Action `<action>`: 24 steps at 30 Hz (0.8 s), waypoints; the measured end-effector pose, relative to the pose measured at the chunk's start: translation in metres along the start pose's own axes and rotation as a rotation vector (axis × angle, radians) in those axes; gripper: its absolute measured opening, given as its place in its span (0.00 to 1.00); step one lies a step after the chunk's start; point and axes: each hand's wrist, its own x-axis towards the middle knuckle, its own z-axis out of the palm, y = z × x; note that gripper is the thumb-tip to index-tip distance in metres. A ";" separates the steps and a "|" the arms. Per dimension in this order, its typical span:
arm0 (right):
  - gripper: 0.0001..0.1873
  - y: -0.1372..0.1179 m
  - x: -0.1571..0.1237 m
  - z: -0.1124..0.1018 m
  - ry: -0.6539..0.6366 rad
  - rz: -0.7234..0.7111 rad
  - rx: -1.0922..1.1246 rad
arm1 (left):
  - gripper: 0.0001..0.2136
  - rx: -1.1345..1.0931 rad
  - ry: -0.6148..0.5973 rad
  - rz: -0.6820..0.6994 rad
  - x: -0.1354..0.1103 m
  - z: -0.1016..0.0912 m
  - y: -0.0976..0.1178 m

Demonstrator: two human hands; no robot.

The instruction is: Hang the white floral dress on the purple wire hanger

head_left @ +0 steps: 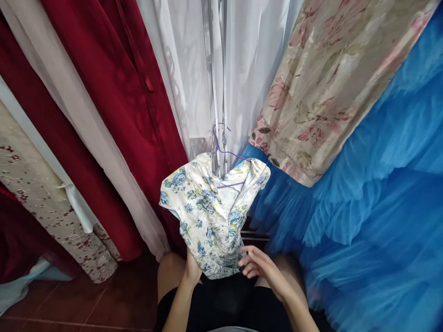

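Note:
A white blouse with blue flowers and green-yellow leaves (204, 203) hangs on a thin purple wire hanger (226, 151) in front of me. Its V-neck lies open toward the right, and its lower part is gathered above my lap. My left hand (193, 267) grips the lower left side of the blouse, its fingers hidden behind the cloth. Close to the lower right edge is my right hand (258, 266), fingers spread and apart; whether the fingertips touch the fabric I cannot tell.
Long garments hang all around: dark red cloth (114, 92), white cloth (187, 60), a beige floral skirt (321, 78) and a ruffled blue tulle skirt (391, 207). At the left, a beige patterned garment (38, 193) reaches near the red tiled floor (114, 299).

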 end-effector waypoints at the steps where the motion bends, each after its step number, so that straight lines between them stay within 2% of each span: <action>1: 0.22 -0.010 0.014 0.009 -0.022 -0.039 -0.077 | 0.34 0.026 0.036 0.004 -0.004 -0.006 -0.003; 4: 0.22 -0.039 0.057 0.038 -0.008 -0.177 -0.231 | 0.37 0.257 0.102 0.030 -0.013 -0.013 -0.011; 7: 0.22 -0.059 0.086 0.058 0.031 -0.309 -0.389 | 0.32 0.521 0.050 0.064 -0.020 -0.010 -0.015; 10: 0.19 -0.067 0.093 0.063 0.018 -0.347 -0.432 | 0.29 0.616 0.020 0.091 -0.023 -0.013 -0.015; 12: 0.17 -0.065 0.088 0.061 0.038 -0.320 -0.362 | 0.28 0.673 0.080 0.143 -0.021 -0.018 -0.013; 13: 0.17 -0.064 0.084 0.060 0.061 -0.309 -0.323 | 0.28 0.719 0.155 0.213 -0.019 -0.019 -0.011; 15: 0.17 -0.060 0.074 0.060 0.119 -0.301 -0.271 | 0.29 0.833 0.355 0.464 -0.016 -0.015 -0.010; 16: 0.18 -0.058 0.069 0.061 0.137 -0.302 -0.265 | 0.29 0.896 0.423 0.614 -0.014 -0.010 -0.010; 17: 0.18 -0.057 0.065 0.064 0.141 -0.304 -0.268 | 0.28 0.962 0.431 0.740 -0.013 -0.001 -0.010; 19: 0.19 -0.055 0.058 0.071 0.109 -0.300 -0.277 | 0.24 1.074 0.273 0.856 -0.011 0.020 -0.011; 21: 0.18 -0.054 0.054 0.079 0.070 -0.307 -0.289 | 0.19 1.121 0.066 0.802 -0.007 0.042 -0.012; 24: 0.15 -0.055 0.053 0.085 0.058 -0.345 -0.347 | 0.07 1.095 -0.031 0.709 0.000 0.061 -0.010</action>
